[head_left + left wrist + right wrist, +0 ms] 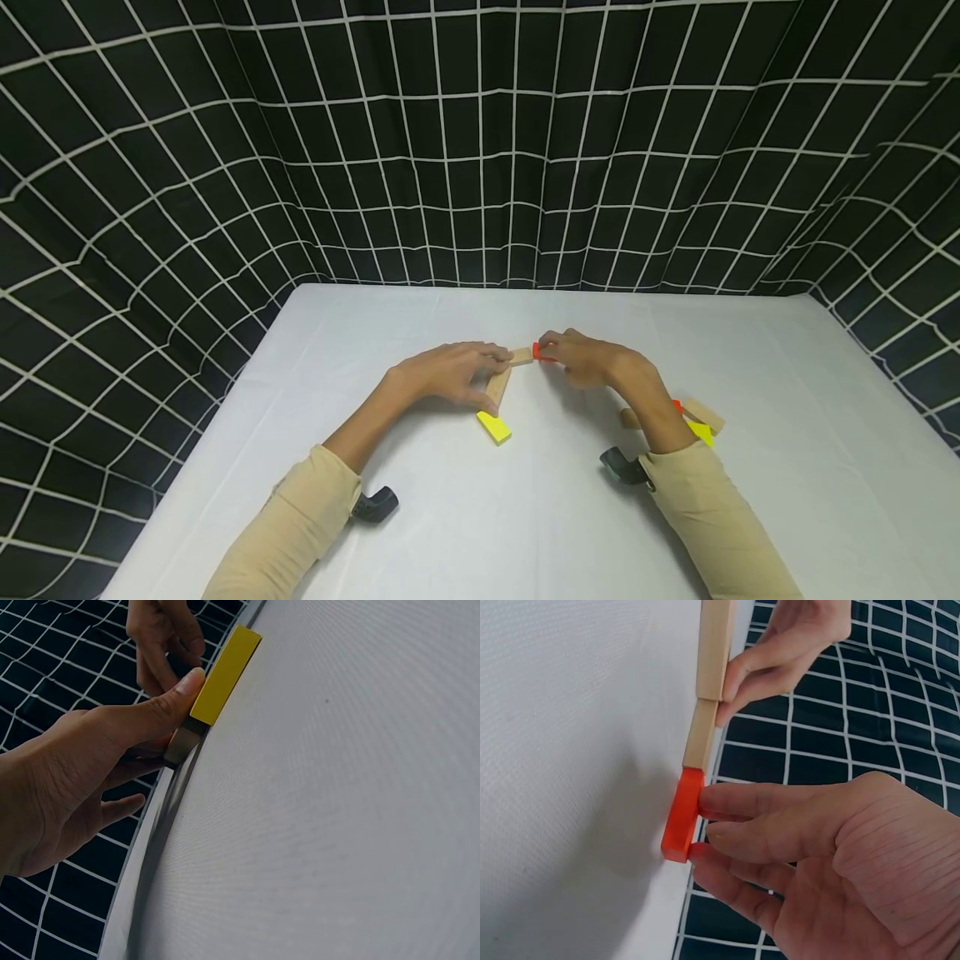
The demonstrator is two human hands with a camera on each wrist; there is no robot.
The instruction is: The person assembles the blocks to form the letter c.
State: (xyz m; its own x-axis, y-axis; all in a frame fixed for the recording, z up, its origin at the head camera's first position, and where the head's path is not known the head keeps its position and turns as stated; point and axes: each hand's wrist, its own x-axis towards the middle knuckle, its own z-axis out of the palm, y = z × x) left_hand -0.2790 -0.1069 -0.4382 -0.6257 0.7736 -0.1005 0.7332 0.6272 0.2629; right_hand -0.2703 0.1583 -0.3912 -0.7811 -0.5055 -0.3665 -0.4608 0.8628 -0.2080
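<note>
A bent row of blocks lies on the white table. It runs from a yellow block [495, 428] at the near end, through a longer wooden block [498, 386] and a shorter wooden block [521, 357], to a red block [681, 817] at the far right. My left hand [457, 371] spans the longer wooden block, thumb at its near end beside the yellow block and fingertips where the two wooden blocks meet. With its fingertips, my right hand [588, 360] holds the red block, whose end meets the shorter wooden block. Fingers partly hide the red block in the head view.
Loose blocks lie around my right forearm: a wooden block [703, 414], a yellow piece [702, 431], a red piece [677, 406] and another wooden piece [630, 418], partly covered. A black curtain with white grid lines [495, 150] surrounds the table's back and sides.
</note>
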